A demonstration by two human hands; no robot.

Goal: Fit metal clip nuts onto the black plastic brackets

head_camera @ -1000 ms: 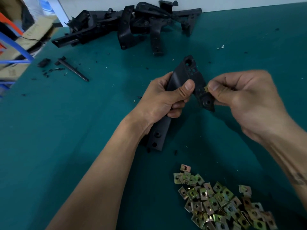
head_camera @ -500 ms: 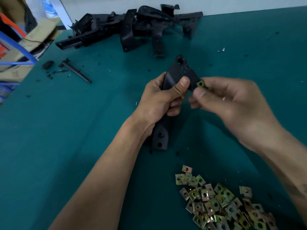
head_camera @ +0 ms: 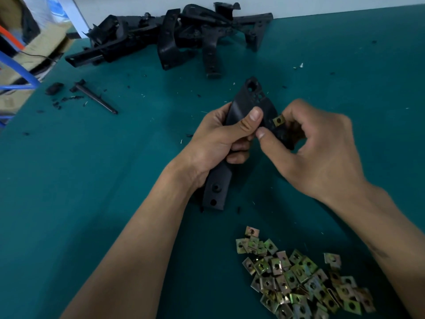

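- While we look over the green table (head_camera: pixel 69 180), the biggest thing is the heap of brackets (head_camera: pixel 174 40) at the far edge, well apart from our hands.
- Our left hand (head_camera: pixel 220 143) is clamped around the middle of one bracket (head_camera: pixel 243 111), thumb across its face, holding it above the table.
- Our right hand (head_camera: pixel 317 148) has changed its grip since a second ago: before it only brought the nut to the edge, now thumb and fingers curl around the bracket's right lug.
- The pile of nuts (head_camera: pixel 299 279) lies near us, to the right.
- The nut (head_camera: pixel 278 120) now sits on the lug edge, so we judge it partly pushed on; full seating we cannot tell.
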